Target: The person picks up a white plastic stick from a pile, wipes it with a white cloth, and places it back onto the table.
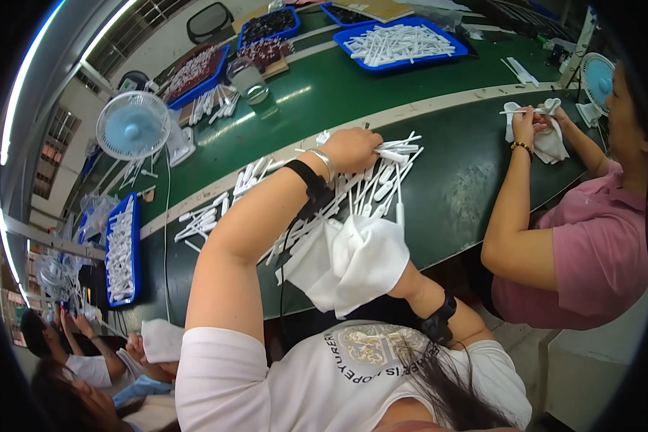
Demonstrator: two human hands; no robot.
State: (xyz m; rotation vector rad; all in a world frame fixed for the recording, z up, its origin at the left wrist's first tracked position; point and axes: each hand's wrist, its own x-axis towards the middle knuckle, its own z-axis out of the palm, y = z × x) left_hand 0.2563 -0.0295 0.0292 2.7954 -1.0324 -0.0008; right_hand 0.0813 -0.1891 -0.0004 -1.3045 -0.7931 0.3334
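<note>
My left hand (349, 150) reaches over a pile of white plastic sticks (381, 191), each with a thin stem and a thicker, rounded end. Its fingers are curled together, and the fingertips pinch one white plastic stick (392, 154) at the far edge of the pile. Nearer to me, a white cloth (360, 259) is draped over my right hand (405, 279). Only the wrist side of that hand shows; bunched folds indicate fingers closed in the cloth, but the fingers themselves are hidden. Whether a stick lies inside the cloth cannot be seen.
Blue trays of white sticks stand at the far side (403, 63) and the left (137, 245). A small fan (132, 126) and a glass jar (248, 83) are on the green table (302, 93). At right, a co-worker (576, 245) handles a stick and cloth; others sit lower left.
</note>
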